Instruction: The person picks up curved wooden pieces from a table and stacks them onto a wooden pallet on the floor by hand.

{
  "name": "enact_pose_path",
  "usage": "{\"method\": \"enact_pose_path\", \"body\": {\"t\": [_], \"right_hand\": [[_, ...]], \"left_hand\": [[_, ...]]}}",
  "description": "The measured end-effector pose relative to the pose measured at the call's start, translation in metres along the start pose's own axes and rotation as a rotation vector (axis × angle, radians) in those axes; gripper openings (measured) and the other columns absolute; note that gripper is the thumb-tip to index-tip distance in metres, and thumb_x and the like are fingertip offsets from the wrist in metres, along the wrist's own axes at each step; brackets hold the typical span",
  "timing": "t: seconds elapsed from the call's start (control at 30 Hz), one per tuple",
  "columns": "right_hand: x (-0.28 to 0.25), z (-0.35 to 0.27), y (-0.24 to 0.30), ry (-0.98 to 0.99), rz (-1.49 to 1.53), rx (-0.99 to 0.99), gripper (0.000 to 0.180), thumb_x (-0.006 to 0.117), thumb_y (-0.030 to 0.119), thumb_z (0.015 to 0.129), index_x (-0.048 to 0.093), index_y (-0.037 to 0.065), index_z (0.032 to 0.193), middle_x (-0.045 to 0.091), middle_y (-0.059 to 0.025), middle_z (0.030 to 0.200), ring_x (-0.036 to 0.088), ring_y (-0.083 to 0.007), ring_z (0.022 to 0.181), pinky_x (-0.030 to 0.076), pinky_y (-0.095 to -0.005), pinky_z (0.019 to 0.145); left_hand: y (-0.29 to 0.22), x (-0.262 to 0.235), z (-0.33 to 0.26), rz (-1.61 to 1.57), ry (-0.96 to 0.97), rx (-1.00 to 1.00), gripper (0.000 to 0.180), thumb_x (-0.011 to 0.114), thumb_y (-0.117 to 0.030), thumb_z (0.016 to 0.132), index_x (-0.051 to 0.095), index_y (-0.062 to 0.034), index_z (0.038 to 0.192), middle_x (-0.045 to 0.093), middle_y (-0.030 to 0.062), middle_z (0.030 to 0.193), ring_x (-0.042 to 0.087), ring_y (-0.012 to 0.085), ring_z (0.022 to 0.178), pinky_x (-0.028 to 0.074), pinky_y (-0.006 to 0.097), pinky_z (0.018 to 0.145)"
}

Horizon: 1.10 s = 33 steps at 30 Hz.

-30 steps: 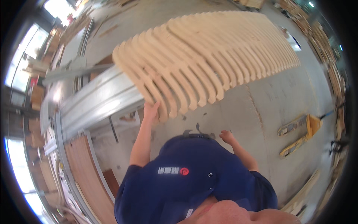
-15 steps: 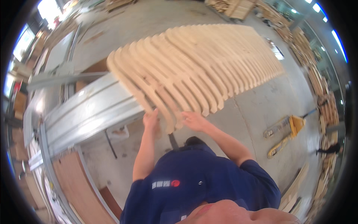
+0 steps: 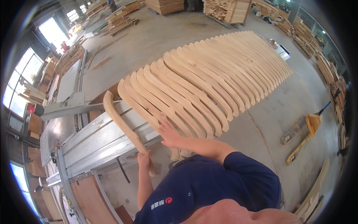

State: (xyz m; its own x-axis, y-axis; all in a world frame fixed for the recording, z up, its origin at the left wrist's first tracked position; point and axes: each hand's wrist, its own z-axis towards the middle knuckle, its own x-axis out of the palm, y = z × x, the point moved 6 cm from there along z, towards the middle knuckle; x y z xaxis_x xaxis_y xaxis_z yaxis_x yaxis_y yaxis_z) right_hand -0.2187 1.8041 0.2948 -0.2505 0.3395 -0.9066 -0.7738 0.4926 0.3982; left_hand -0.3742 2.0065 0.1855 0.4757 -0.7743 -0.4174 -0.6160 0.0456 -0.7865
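Observation:
My left hand (image 3: 144, 158) is closed around the lower part of a long curved wooden piece (image 3: 125, 125), shaped like a chair's back leg. This piece lies slanted over the metal sliding table (image 3: 100, 132), apart from the others. A long row of matching curved wooden pieces (image 3: 209, 80) lies side by side, running toward the far right. At the row's left end, my right hand (image 3: 170, 135) rests on the pieces with its fingers stretched out. The lower ends of a few pieces are partly hidden behind my right forearm.
A yellow pallet jack (image 3: 307, 130) stands on the floor at the right. Stacked timber (image 3: 164, 5) and a wooden crate (image 3: 236, 11) stand at the back. Grey machine parts (image 3: 67, 108) are on the left, with a brown panel (image 3: 91, 198) below. Boards (image 3: 313, 190) lie at the lower right.
The end piece has been drawn left, away from the row, in my left hand. My right hand has moved left and up onto the row. My view has turned somewhat.

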Motion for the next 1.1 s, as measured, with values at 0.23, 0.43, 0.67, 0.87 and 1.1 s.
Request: {"method": "enact_pose_path", "body": {"t": [0.23, 0.43, 0.67, 0.87, 1.1], "right_hand": [[-0.007, 0.003, -0.005, -0.148, 0.06, -0.03, 0.058, 0.069, 0.016, 0.073, 0.052, -0.002, 0.125, 0.051, -0.0198, 0.129, 0.035, -0.041, 0.135, 0.023, -0.0509, 0.118], [0.019, 0.034, 0.007, 0.019, -0.017, -0.025, 0.054, 0.057, 0.012, 0.081, 0.051, -0.002, 0.133, 0.049, -0.0244, 0.139, 0.032, -0.0387, 0.141, 0.018, -0.0504, 0.12], [0.041, 0.051, 0.012, 0.119, -0.004, 0.027, 0.063, 0.05, 0.006, 0.082, 0.042, -0.004, 0.144, 0.04, -0.0274, 0.149, 0.029, -0.0389, 0.145, 0.02, -0.0451, 0.122], [0.08, 0.037, 0.022, 0.063, 0.348, 0.369, 0.081, 0.065, 0.015, 0.076, 0.031, -0.008, 0.146, 0.046, -0.03, 0.139, 0.044, -0.0425, 0.131, 0.037, -0.0453, 0.112], [0.069, 0.04, 0.012, -0.001, 0.226, 0.484, 0.057, 0.067, 0.02, 0.076, 0.05, -0.003, 0.125, 0.05, -0.0205, 0.133, 0.046, -0.0372, 0.126, 0.041, -0.0436, 0.107]], "left_hand": [[-0.01, 0.012, 0.019, -0.02, -0.223, 0.041, 0.048, 0.071, -0.014, 0.075, 0.06, 0.0036, 0.118, 0.069, 0.017, 0.101, 0.067, 0.0276, 0.095, 0.052, 0.041, 0.082], [-0.016, -0.013, -0.005, 0.215, -0.259, -0.071, 0.041, 0.074, -0.017, 0.075, 0.063, 0.0028, 0.109, 0.071, 0.024, 0.1, 0.068, 0.0391, 0.097, 0.053, 0.045, 0.083], [-0.015, -0.04, -0.039, -0.019, -0.227, -0.229, 0.044, 0.08, -0.028, 0.077, 0.067, 0.0041, 0.105, 0.071, 0.0217, 0.095, 0.07, 0.0338, 0.085, 0.053, 0.043, 0.072], [0.082, -0.089, -0.063, 0.01, -0.281, -0.168, 0.041, 0.075, -0.023, 0.074, 0.068, 0.011, 0.096, 0.071, 0.0172, 0.081, 0.07, 0.0261, 0.075, 0.052, 0.041, 0.063], [0.168, -0.132, -0.127, 0.072, -0.336, -0.12, 0.039, 0.074, -0.021, 0.071, 0.068, 0.012, 0.091, 0.07, 0.0171, 0.076, 0.069, 0.0258, 0.071, 0.052, 0.04, 0.062]]}}
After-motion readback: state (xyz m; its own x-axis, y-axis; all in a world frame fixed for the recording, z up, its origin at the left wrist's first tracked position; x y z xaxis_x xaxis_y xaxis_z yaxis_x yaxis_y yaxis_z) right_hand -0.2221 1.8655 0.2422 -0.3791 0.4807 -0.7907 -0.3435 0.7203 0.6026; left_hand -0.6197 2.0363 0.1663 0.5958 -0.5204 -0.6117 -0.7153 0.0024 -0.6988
